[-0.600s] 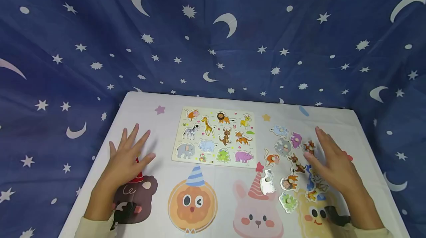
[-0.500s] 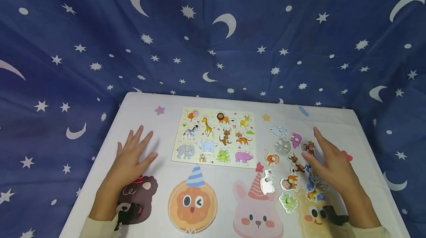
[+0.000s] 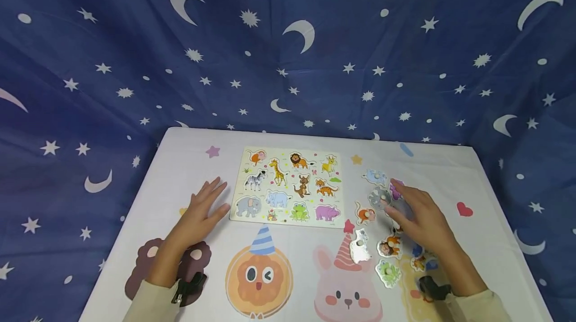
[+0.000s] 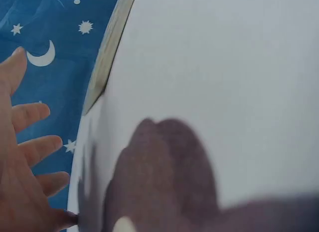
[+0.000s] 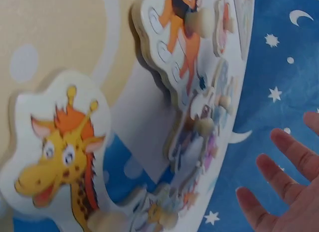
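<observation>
My left hand (image 3: pixel 204 214), fingers spread, hovers just left of the animal puzzle board (image 3: pixel 288 187). In the left wrist view the left hand (image 4: pixel 25 162) holds nothing, and the edge of the board (image 4: pixel 108 57) shows beyond it. My right hand (image 3: pixel 418 217) is over the loose knobbed pieces, its thumb and fingers apart and nothing between them. It overlaps the purple hippo piece (image 3: pixel 396 191) and hides several others. Near its thumb lies the grey elephant piece (image 3: pixel 379 197). A giraffe piece (image 5: pixel 65 152) and a lion piece (image 5: pixel 174 42) look large in the right wrist view.
Left of the right hand lie a monkey piece (image 3: pixel 366 214), a whitish piece (image 3: pixel 360 247) and a frog piece (image 3: pixel 388 273). A blue piece (image 3: pixel 375 177) is further back. The white tablecloth (image 3: pixel 301 262) has printed cartoon animals; a blue starry curtain (image 3: pixel 216 112) hangs behind.
My left hand has moved right, toward the puzzle board. My right hand has moved left, over the loose pieces. The board and pieces lie as before, while the view has shifted slightly.
</observation>
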Tool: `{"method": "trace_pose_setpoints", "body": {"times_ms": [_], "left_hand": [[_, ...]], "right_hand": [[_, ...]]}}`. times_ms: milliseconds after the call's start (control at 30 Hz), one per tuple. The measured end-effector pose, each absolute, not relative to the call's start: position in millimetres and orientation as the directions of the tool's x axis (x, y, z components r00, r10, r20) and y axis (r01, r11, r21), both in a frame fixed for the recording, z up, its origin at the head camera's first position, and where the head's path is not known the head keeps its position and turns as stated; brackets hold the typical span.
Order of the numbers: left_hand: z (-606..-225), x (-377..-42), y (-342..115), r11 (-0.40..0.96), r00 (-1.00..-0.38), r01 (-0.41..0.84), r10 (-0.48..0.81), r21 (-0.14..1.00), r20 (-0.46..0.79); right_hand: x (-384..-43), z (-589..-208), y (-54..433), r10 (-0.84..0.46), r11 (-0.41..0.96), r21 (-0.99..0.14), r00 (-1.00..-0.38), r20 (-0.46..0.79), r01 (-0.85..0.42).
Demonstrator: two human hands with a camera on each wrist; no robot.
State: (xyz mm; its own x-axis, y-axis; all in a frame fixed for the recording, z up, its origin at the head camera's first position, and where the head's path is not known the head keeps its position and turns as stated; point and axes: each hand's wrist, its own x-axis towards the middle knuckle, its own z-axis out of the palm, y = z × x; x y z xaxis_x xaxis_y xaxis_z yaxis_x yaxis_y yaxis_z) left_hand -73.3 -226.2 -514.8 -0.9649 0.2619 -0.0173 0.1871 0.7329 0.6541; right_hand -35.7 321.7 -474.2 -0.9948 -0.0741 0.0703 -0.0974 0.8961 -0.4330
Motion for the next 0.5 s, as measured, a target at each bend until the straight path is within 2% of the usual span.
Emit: {"method": "trace_pose_setpoints", "body": {"times_ms": [233, 500], "left_hand": [[-521, -86, -221, 0.740, -0.945, 0.210, 0.322, 0.639, -0.061], [-523, -88, -216, 0.780, -0.911, 0.236, 0.386, 0.579, -0.149]], "right_hand": [[-44, -491, 318, -0.180, 0.882, -0.403, -0.966, 0.188, -0.243], [-46, -500, 310, -0.216, 0.881, -0.390, -0.961, 0.172, -0.268]]}}
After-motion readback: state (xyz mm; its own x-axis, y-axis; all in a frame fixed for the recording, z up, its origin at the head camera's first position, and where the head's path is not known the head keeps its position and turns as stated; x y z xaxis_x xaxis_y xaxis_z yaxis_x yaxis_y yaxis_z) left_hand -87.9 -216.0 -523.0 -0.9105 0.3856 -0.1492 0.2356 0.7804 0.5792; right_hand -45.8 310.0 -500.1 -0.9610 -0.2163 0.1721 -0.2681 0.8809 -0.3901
